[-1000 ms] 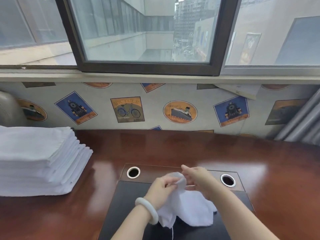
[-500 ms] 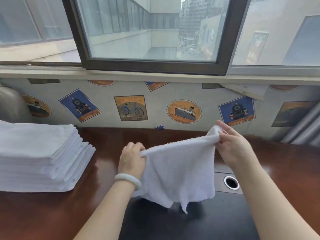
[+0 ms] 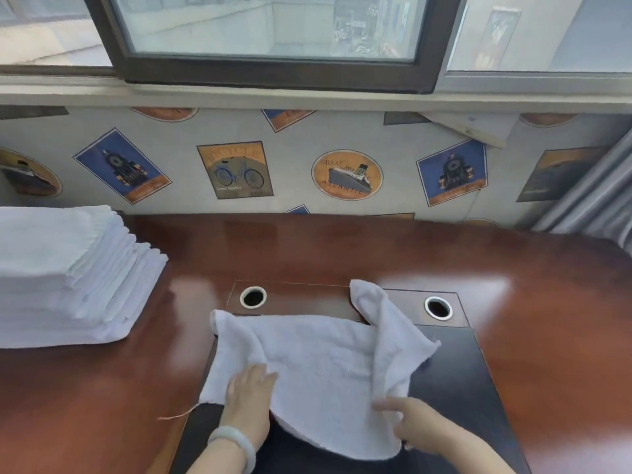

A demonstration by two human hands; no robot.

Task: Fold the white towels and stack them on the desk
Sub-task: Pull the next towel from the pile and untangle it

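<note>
Daylight floods through a dark-framed window [image 3: 273,25] up top. Below it there's a pale wall [image 3: 294,148] dotted with vintage posters: a bicycle [image 3: 236,171], a ship [image 3: 347,175]. Glossy reddish table [image 3: 342,248], dark inset pad [image 3: 455,381], grey curtain [image 3: 598,200] far right.

The stack of folded towels [image 3: 61,268] at nine o'clock is cut by the left edge. The right hand [image 3: 415,427] at five o'clock is blurred, its grip on the white towel [image 3: 318,364] unclear, and both forearms [image 3: 219,461] leave the bottom edge

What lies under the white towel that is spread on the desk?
The towel lies on a black desk pad and partly on the brown desk. Whether anything else lies beneath it cannot be seen.
</note>
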